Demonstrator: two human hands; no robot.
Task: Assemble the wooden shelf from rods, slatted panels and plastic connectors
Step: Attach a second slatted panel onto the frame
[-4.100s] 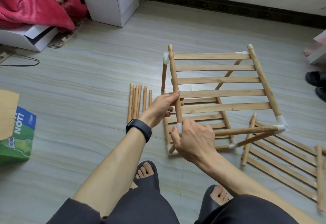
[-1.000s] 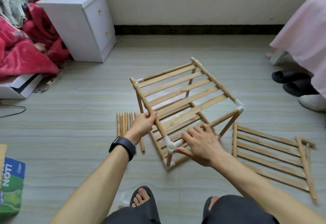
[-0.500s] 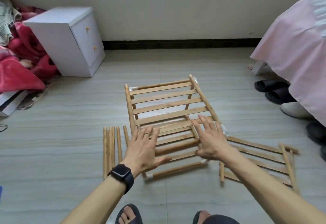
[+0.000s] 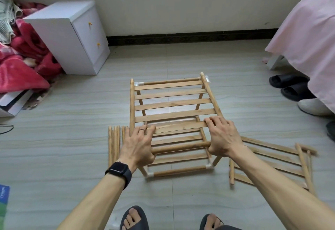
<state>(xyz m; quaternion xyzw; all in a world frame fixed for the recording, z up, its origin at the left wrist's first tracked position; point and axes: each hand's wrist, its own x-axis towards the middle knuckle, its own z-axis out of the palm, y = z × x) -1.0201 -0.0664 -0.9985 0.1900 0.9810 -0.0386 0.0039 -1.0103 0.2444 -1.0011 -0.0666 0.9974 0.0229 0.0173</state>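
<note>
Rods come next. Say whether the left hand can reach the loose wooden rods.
Probably yes: the loose wooden rods lie uncovered beside the left hand, once it releases the wooden shelf frame.

Part-built shelf frame (image 4: 172,103) stands on the floor, centre. It has two tiers of pale flat slats running left to right, one above the other. Round rods form the legs and rails, with white plastic connectors (image 4: 150,174) at the corners. Loose rods (image 4: 114,144) lie parallel in a bundle just left of the frame. Spare slatted panel (image 4: 272,159) lies flat and skewed, near right.
</note>
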